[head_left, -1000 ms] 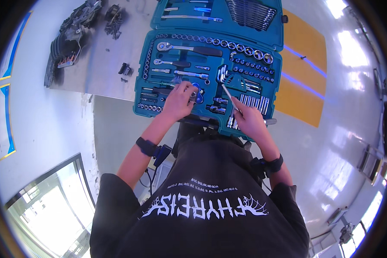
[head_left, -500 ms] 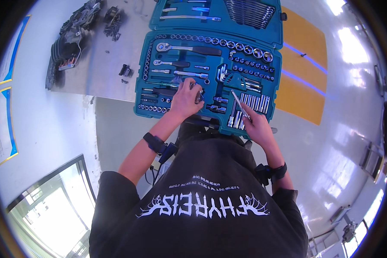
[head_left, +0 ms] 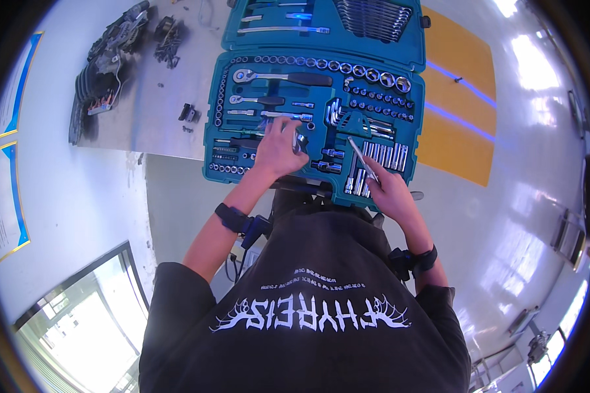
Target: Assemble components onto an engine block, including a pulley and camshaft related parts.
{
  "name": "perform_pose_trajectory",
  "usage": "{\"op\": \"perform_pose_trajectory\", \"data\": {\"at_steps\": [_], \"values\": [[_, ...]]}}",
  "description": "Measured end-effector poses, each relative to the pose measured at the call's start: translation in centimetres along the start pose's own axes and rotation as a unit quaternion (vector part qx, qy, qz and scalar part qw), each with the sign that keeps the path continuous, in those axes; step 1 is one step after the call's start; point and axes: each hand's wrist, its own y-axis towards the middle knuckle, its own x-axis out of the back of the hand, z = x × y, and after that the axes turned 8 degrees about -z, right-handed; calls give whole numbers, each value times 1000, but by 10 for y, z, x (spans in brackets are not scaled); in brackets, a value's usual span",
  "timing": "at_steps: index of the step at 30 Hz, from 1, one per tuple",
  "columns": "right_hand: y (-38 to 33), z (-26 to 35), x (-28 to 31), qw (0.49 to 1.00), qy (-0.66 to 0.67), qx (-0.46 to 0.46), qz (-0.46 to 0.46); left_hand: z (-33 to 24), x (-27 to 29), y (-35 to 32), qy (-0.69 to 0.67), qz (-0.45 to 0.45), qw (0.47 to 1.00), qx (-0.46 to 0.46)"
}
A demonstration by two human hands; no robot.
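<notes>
Silver rod [head_left: 362,157] points forward and left from the right grip [head_left: 389,190].

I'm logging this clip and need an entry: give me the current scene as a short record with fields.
Left hand: over the case, fingers curled at a dark metallic thing; whether gripped is unclear
Right hand: holding a slim silver tool above the deep sockets
Case: teal tool case, open
Case contents: large ratchet, small ratchet, sockets
Lid: row of wrenches
Left of case: grey table with dark machine parts
Right of case: yellow patch
</notes>
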Motion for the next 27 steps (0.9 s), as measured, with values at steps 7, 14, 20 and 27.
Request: {"op": "perform_pose_trajectory", "data": {"at_steps": [7,14,20,27], "values": [[-1,-2,-1,1000,3,9,-6,41,30,12,-238,37,963,120],[1,-1,-2,1000,9,6,1,44,42,-2,-251,20,955,156],[3,-1,-5,1000,7,11,4,10,30,-2,-164,-12,986,20],[2,-1,-7,1000,0,9,6,9,8,-3,-79,-44,994,-62]]}}
